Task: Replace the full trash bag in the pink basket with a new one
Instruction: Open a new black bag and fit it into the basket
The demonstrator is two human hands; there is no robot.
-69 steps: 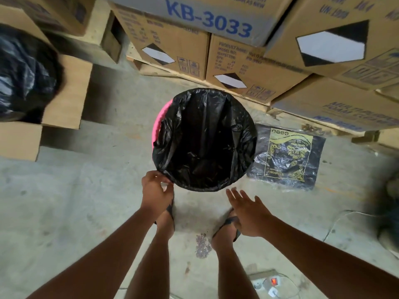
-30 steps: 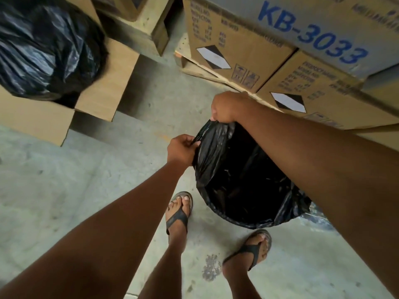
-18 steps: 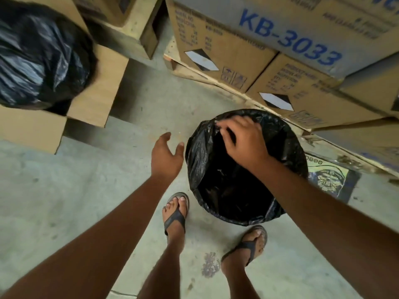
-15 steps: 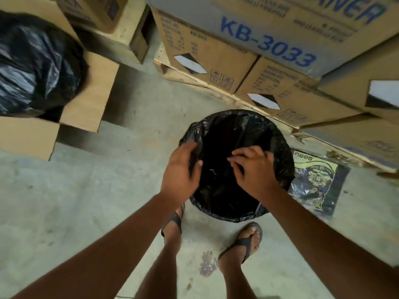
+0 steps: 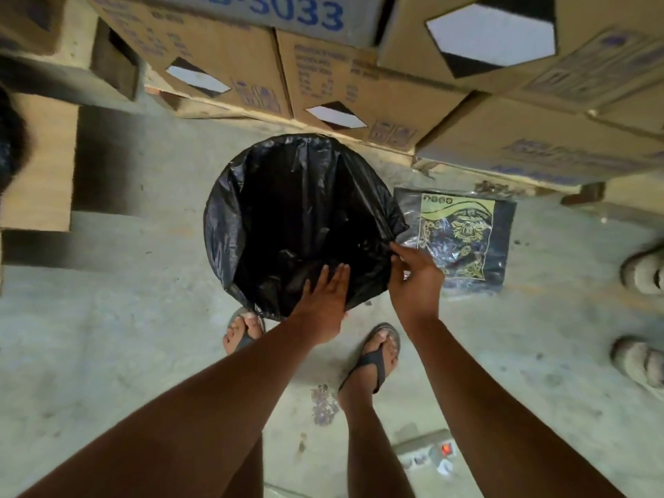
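Observation:
A new black trash bag (image 5: 287, 210) lines the basket in the middle of the floor, its edge folded over the rim so the pink basket is fully hidden. My left hand (image 5: 325, 300) lies flat with fingers straight on the near rim, pressing the plastic. My right hand (image 5: 413, 274) pinches the bag's edge at the right rim. A full black bag (image 5: 9, 149) shows at the far left edge inside a cardboard box.
Stacked cardboard boxes (image 5: 359, 66) stand right behind the basket. A pack of bags (image 5: 463, 235) lies on the concrete to its right. A power strip (image 5: 427, 454) sits by my right foot. Another person's feet (image 5: 643, 307) are at the right edge.
My hands moved from the middle of the bag's mouth to its near and right rim. The left hand flattened on the edge; the right took a pinch of plastic. The view shifted right.

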